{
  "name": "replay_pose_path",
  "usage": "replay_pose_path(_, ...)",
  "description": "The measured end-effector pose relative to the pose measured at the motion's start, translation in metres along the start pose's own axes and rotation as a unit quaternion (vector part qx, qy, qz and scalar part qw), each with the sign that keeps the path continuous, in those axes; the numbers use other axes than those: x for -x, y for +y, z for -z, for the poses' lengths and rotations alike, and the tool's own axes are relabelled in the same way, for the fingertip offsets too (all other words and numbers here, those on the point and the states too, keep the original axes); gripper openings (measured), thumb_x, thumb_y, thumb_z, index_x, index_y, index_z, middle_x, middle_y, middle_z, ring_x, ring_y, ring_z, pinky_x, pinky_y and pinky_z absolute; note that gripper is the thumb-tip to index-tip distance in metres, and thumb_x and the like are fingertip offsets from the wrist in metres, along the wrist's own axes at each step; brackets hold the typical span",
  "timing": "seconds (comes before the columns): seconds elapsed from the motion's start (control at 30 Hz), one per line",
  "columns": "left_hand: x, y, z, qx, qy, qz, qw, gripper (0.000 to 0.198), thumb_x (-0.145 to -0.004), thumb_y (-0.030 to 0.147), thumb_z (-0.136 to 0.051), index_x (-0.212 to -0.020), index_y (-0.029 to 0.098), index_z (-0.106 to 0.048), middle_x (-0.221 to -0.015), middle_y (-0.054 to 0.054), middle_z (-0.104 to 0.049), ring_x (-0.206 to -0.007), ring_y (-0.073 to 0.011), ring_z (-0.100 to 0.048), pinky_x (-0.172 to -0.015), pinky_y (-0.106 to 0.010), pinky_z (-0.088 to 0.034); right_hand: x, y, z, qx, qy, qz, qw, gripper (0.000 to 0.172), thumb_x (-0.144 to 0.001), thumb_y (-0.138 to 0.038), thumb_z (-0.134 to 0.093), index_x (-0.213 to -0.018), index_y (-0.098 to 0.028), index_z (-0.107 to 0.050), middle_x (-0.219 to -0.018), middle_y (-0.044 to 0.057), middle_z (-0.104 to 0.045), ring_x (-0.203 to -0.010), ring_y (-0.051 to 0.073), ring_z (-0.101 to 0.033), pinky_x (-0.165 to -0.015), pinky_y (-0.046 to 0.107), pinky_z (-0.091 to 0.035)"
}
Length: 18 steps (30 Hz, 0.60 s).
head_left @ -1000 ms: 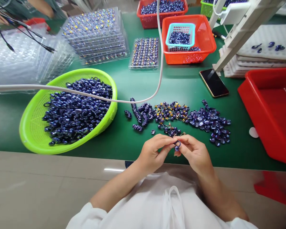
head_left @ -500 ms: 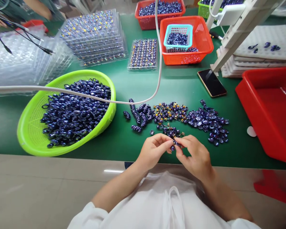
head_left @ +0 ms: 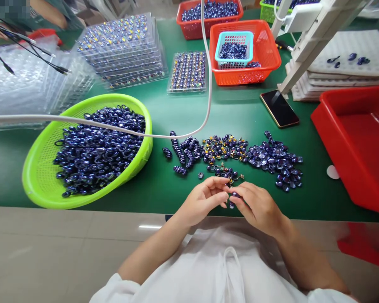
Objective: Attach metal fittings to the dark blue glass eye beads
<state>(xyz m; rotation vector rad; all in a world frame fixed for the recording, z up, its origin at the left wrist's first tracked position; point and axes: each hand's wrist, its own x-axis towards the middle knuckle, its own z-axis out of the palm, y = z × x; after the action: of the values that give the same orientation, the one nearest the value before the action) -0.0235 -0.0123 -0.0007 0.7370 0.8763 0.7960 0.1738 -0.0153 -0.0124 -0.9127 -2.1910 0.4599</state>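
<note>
My left hand (head_left: 205, 200) and my right hand (head_left: 255, 206) meet at the near edge of the green table (head_left: 240, 113), fingertips pinched together on a small dark blue glossy piece (head_left: 233, 195). Just beyond them lie loose blue pieces: stacked ring-like ones (head_left: 185, 152), a cluster with gold bits (head_left: 224, 148), and a heap of flat blue stones (head_left: 279, 162). The part of the piece inside my fingers is hidden.
A lime green basket (head_left: 38, 176) full of blue pieces sits at the left, with a white cable (head_left: 164, 135) crossing over it. Clear trays (head_left: 123, 46), orange baskets (head_left: 268, 46), a phone (head_left: 279, 108) and a red bin (head_left: 356, 139) ring the work spot.
Both hands have dropped slightly toward the table edge while turning the small piece between the fingertips. The view has shifted a little to the right.
</note>
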Motion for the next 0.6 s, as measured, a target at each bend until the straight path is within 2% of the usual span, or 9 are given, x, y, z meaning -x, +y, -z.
replay_pose_path(0.07, 0.002, 0.003, -0.001, -0.058, -0.022, -0.027, 0.998, 0.051, -0.075, 0.027, -0.083, -0.122, 0.018, -0.066, -0.110, -0.010, -0.067, -0.090, -0.0177, -0.066, -0.079, -0.030, -0.056, 0.002, 0.000, -0.002, 0.006, -0.003, 0.013, 1.000, 0.013, -0.097, -0.016, -0.051, -0.110, -0.017, -0.055, -0.086, 0.008, -0.070, -0.075, 0.020, -0.066, -0.064, 0.031, -0.054)
replay_pose_path(0.17, 0.004, 0.005, -0.004, -0.159, -0.054, -0.061, 0.984, 0.047, -0.076, 0.025, -0.081, -0.121, 0.019, -0.069, -0.119, -0.012, -0.065, -0.100, -0.0210, -0.066, -0.088, -0.034, -0.056, 0.004, -0.002, -0.006, 0.019, -0.004, 0.023, 1.000, 0.012, -0.097, -0.015, -0.048, -0.108, -0.017, -0.054, -0.085, 0.008, -0.071, -0.076, 0.020, -0.068, -0.066, 0.031, -0.056)
replay_pose_path(0.4, 0.007, 0.006, -0.011, -0.217, -0.041, -0.106, 0.970, 0.030, -0.079, 0.026, -0.078, -0.108, 0.017, -0.076, -0.099, -0.009, -0.069, -0.092, -0.0205, -0.067, -0.084, -0.032, -0.058, 0.006, -0.007, -0.010, 0.046, 0.026, 0.044, 0.998, 0.012, -0.096, -0.019, -0.046, -0.103, -0.019, -0.056, -0.076, 0.006, -0.070, -0.067, 0.019, -0.067, -0.059, 0.030, -0.053)
replay_pose_path(0.6, 0.008, 0.005, -0.008, -0.220, -0.030, -0.113, 0.968, 0.030, -0.077, 0.029, -0.081, -0.105, 0.016, -0.078, -0.095, -0.010, -0.071, -0.088, -0.0199, -0.067, -0.081, -0.031, -0.058, 0.005, -0.007, -0.013, 0.026, 0.033, 0.057, 0.997, 0.012, -0.095, -0.017, -0.048, -0.102, -0.018, -0.058, -0.075, 0.006, -0.069, -0.064, 0.017, -0.065, -0.058, 0.029, -0.053)
